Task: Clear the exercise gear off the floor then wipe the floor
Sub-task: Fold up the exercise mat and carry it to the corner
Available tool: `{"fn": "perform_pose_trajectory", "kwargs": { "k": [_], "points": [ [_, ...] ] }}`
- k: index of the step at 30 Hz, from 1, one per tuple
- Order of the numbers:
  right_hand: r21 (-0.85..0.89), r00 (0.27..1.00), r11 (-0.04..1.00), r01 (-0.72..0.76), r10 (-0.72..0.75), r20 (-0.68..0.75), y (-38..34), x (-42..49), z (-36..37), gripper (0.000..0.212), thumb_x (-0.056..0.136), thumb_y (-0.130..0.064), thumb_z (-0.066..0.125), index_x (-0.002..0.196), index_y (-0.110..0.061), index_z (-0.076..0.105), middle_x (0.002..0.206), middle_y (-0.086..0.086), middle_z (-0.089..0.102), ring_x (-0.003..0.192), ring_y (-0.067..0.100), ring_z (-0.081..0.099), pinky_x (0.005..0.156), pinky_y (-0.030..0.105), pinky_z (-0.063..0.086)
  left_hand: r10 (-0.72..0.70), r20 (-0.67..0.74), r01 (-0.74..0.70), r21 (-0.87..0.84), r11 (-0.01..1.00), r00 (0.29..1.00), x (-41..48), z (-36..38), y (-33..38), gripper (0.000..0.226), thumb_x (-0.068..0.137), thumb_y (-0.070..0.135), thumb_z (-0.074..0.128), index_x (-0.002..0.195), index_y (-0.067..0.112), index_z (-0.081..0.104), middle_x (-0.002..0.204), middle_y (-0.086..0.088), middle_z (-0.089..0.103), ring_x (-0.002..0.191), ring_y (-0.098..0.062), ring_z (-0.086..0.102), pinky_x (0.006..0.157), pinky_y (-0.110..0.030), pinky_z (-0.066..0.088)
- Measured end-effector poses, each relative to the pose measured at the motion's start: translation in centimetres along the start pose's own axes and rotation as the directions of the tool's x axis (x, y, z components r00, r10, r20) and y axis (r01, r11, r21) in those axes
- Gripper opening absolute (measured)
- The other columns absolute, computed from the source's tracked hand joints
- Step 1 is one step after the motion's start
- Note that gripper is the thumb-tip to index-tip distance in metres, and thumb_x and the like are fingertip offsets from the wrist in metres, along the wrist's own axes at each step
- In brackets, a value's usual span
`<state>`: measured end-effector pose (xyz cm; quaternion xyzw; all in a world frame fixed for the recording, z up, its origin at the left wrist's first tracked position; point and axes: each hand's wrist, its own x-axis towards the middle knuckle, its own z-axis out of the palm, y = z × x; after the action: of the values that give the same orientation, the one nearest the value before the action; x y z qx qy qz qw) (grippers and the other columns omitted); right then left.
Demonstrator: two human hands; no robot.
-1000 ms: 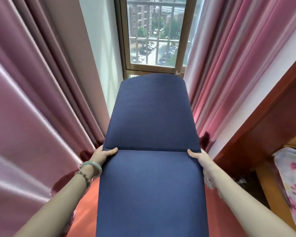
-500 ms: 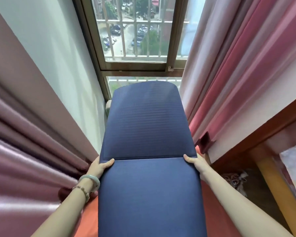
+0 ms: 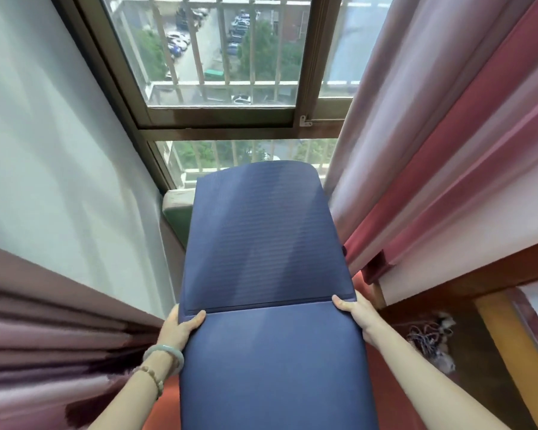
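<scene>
A dark blue exercise mat [image 3: 267, 249] is folded over on itself and held up in front of me, its far end reaching toward the window. My left hand [image 3: 180, 328] grips the mat's left edge at the fold, thumb on top. My right hand [image 3: 356, 311] grips the right edge at the fold, thumb on top as well. The floor below is mostly hidden by the mat; an orange-red strip of floor [image 3: 165, 408] shows along the mat's lower left side.
A barred window [image 3: 230, 72] fills the far wall. Pink curtains hang close on the left [image 3: 44, 352] and right [image 3: 416, 150]. A green-and-grey block [image 3: 177, 212] sits under the window. Dark wooden furniture [image 3: 479, 274] stands at the right, tangled cords [image 3: 429, 339] beneath it.
The view has drawn nearer to the window and tilted down. The mat has come forward with both hands, which keep the same grip at the fold.
</scene>
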<state>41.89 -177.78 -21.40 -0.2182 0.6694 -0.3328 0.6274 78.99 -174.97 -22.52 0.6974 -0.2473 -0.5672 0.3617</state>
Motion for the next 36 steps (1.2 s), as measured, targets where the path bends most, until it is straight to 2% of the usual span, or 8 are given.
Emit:
{"fn": "perform_pose_trajectory", "kwargs": {
  "k": [3, 8, 18, 21, 23, 25, 32, 36],
  "points": [
    [-0.004, 1.000, 1.000, -0.022, 0.022, 0.008, 2.0, 4.5, 0.0, 0.034, 0.081, -0.006, 0.069, 0.113, -0.010, 0.060, 0.108, 0.014, 0.069, 0.089, 0.026, 0.066, 0.076, 0.034, 0.054, 0.027, -0.057, -0.024, 0.054, 0.998, 0.998, 3.4, 1.4, -2.5, 0.034, 0.080, 0.003, 0.070, 0.111, 0.010, 0.056, 0.096, -0.004, 0.066, 0.084, -0.015, 0.060, 0.076, -0.029, 0.045],
    [0.008, 0.998, 0.998, -0.056, 0.056, -0.012, 7.3, 12.1, -0.2, 0.026, 0.083, -0.001, 0.064, 0.106, -0.010, 0.061, 0.095, 0.008, 0.069, 0.079, 0.019, 0.065, 0.062, 0.024, 0.054, -0.005, -0.068, 0.012, 0.105, 0.994, 0.998, 10.5, 3.4, -8.5, 0.048, 0.068, 0.017, 0.080, 0.109, 0.011, 0.056, 0.096, -0.004, 0.066, 0.089, -0.021, 0.061, 0.073, -0.030, 0.045],
    [-0.003, 0.993, 0.997, -0.079, 0.078, -0.094, 21.6, 28.2, -2.6, 0.029, 0.082, -0.002, 0.065, 0.108, -0.010, 0.061, 0.096, 0.010, 0.069, 0.082, 0.023, 0.065, 0.071, 0.031, 0.054, -0.057, -0.035, 0.060, 0.099, 0.993, 0.998, 25.8, 8.7, -25.0, 0.043, 0.076, 0.010, 0.076, 0.113, 0.009, 0.055, 0.102, -0.008, 0.066, 0.091, -0.021, 0.062, 0.076, -0.029, 0.048],
    [-0.014, 0.992, 0.997, -0.082, 0.080, -0.094, 25.2, 32.1, -2.5, 0.024, 0.082, -0.002, 0.064, 0.102, -0.014, 0.061, 0.091, 0.006, 0.069, 0.072, 0.015, 0.066, 0.060, 0.024, 0.056, -0.067, -0.049, 0.072, 0.099, 0.992, 0.997, 29.3, 9.1, -29.4, 0.046, 0.071, 0.014, 0.079, 0.111, 0.011, 0.055, 0.104, -0.008, 0.066, 0.096, -0.025, 0.062, 0.088, -0.039, 0.049],
    [-0.013, 0.993, 0.996, -0.084, 0.083, -0.086, 27.2, 34.6, -2.3, 0.023, 0.082, -0.003, 0.065, 0.100, -0.016, 0.062, 0.090, 0.005, 0.070, 0.069, 0.014, 0.067, 0.060, 0.024, 0.056, -0.066, -0.056, 0.072, 0.107, 0.992, 0.996, 31.7, 9.3, -32.0, 0.039, 0.074, 0.012, 0.078, 0.106, 0.015, 0.056, 0.098, -0.002, 0.065, 0.091, -0.021, 0.061, 0.083, -0.035, 0.048],
    [-0.024, 0.994, 0.996, -0.085, 0.083, -0.076, 28.9, 37.1, -2.1, 0.023, 0.082, -0.004, 0.065, 0.102, -0.015, 0.062, 0.092, 0.006, 0.070, 0.073, 0.017, 0.067, 0.064, 0.027, 0.056, -0.063, -0.045, 0.067, 0.101, 0.993, 0.997, 33.9, 9.6, -33.9, 0.034, 0.078, 0.010, 0.074, 0.107, 0.013, 0.056, 0.097, -0.001, 0.066, 0.088, -0.018, 0.061, 0.075, -0.029, 0.047],
    [-0.047, 0.996, 0.997, -0.069, 0.065, -0.066, 32.2, 44.4, -1.0, 0.024, 0.081, -0.006, 0.067, 0.103, -0.016, 0.062, 0.094, 0.007, 0.071, 0.078, 0.023, 0.067, 0.070, 0.031, 0.055, -0.055, -0.037, 0.059, 0.130, 0.990, 0.998, 41.1, 10.4, -38.1, 0.035, 0.083, 0.009, 0.069, 0.113, 0.006, 0.053, 0.102, -0.009, 0.064, 0.084, -0.015, 0.060, 0.070, -0.026, 0.047],
    [-0.107, 0.996, 0.992, -0.067, 0.061, -0.061, 33.8, 47.2, -0.6, 0.026, 0.081, -0.006, 0.068, 0.105, -0.015, 0.064, 0.096, 0.007, 0.072, 0.081, 0.022, 0.067, 0.072, 0.031, 0.054, -0.054, -0.027, 0.059, 0.230, 0.971, 0.998, 43.6, 10.6, -39.8, 0.033, 0.083, 0.009, 0.069, 0.112, 0.006, 0.054, 0.104, -0.008, 0.064, 0.097, -0.024, 0.061, 0.084, -0.034, 0.045]
  ]
}}
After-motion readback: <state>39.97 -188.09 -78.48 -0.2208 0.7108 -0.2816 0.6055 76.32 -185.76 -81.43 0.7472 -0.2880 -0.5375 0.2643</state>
